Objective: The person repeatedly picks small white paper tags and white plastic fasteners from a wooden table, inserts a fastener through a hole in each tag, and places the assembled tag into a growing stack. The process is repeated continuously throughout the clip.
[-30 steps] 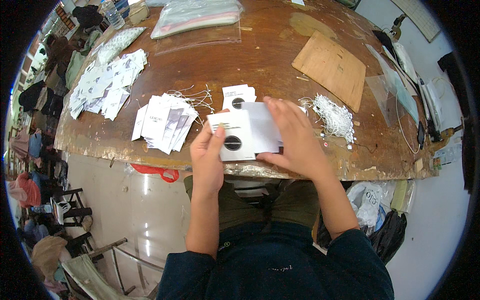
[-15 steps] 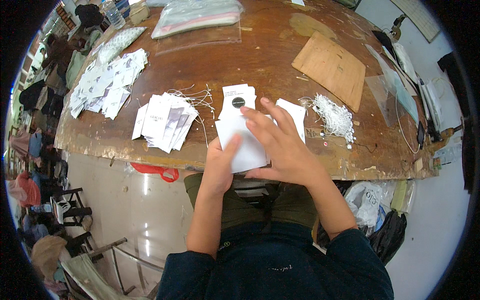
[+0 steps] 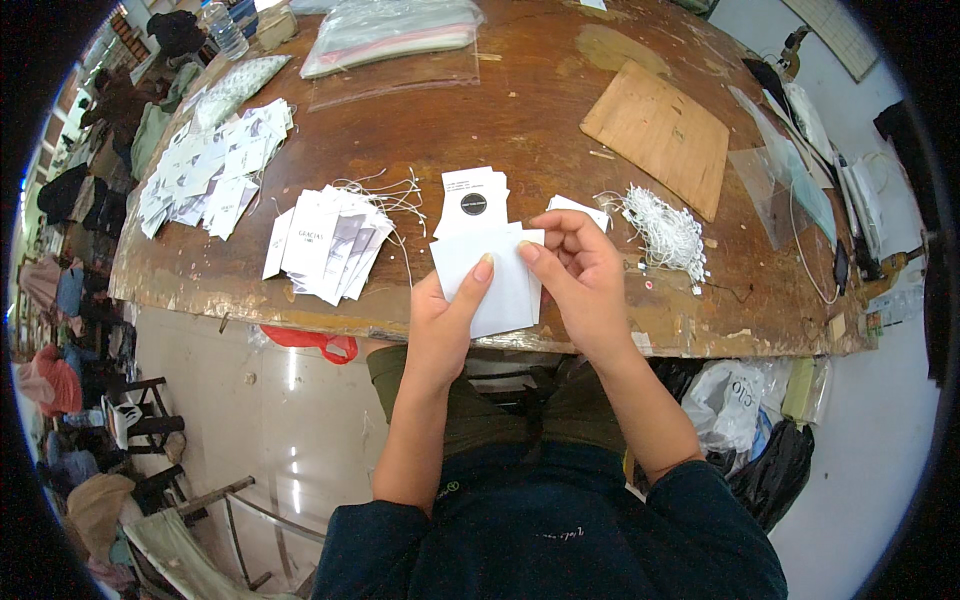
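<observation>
Near the table's front edge I hold a few white cards (image 3: 498, 290) in a slightly fanned stack. My left hand (image 3: 445, 315) is closed on their left side, thumb flat on top. The thumb and fingers of my right hand (image 3: 585, 280) pinch the upper right corner. Just beyond lies a pile of white cards with a black round mark (image 3: 473, 203). More white cards (image 3: 578, 210) lie partly hidden behind my right hand. A heap of white tag strings (image 3: 665, 232) is to their right. On the left sits a pile of printed tags with strings (image 3: 330, 243).
Another spread of tags (image 3: 220, 165) lies at the far left of the wooden table (image 3: 420, 130). Clear plastic bags (image 3: 395, 35) are stacked at the back. A wooden board (image 3: 655, 135) lies back right, near a clear plastic sheet (image 3: 770, 190). A water bottle (image 3: 225, 30) stands far left.
My right hand has gone from spread fingers over the cards to a pinch at their upper right corner. My left hand keeps its hold, its thumb now flatter on top.
</observation>
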`<action>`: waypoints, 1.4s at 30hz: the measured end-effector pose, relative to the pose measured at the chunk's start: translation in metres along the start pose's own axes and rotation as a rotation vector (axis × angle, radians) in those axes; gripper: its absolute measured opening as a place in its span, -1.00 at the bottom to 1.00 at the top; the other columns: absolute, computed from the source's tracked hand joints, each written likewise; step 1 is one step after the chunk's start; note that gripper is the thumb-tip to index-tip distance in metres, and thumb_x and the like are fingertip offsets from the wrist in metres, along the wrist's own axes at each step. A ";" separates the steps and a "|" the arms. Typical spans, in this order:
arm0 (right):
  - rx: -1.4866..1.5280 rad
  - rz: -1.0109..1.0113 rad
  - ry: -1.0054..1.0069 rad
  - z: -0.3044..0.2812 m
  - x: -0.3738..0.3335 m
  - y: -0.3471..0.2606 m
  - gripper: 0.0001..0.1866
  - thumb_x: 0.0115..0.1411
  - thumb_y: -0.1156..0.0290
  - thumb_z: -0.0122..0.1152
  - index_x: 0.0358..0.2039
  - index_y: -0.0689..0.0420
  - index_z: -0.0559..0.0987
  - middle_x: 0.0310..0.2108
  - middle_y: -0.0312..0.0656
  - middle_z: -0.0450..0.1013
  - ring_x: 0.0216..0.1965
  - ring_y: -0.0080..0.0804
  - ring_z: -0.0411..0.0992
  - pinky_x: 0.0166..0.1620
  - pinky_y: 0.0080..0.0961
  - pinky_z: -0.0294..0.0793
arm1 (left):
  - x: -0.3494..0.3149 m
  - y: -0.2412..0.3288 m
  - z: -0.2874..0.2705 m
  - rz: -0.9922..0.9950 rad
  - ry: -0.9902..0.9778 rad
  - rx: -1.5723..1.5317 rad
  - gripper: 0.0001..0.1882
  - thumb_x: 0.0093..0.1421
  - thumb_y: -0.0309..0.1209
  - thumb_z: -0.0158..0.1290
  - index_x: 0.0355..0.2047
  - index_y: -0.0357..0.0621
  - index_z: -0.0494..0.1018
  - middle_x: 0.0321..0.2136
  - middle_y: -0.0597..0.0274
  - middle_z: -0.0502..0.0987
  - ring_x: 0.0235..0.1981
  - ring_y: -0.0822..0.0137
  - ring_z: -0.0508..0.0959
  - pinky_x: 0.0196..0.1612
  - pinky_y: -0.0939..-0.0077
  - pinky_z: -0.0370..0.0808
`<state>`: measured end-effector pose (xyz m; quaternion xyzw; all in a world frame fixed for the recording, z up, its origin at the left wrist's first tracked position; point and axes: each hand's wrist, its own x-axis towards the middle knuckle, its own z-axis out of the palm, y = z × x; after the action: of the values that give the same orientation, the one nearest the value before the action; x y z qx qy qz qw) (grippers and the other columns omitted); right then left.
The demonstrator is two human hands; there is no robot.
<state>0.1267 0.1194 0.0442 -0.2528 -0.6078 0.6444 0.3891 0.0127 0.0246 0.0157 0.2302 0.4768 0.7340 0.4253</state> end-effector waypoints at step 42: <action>-1.136 -0.061 0.415 -0.197 0.050 0.010 -0.75 0.16 0.28 0.27 -0.28 0.21 0.63 -0.42 -0.04 0.53 -0.38 -0.20 0.50 -0.26 -0.39 0.44 | 0.000 -0.010 -0.007 0.008 0.074 0.136 -0.67 0.28 -0.34 0.11 -0.09 -0.40 0.46 -0.23 0.16 0.57 -0.26 0.46 0.56 -0.16 0.54 0.49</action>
<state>0.2539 0.2762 0.0158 -0.5236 -0.7753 0.1450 0.3221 0.0119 0.0227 0.0035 0.2332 0.5399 0.7098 0.3877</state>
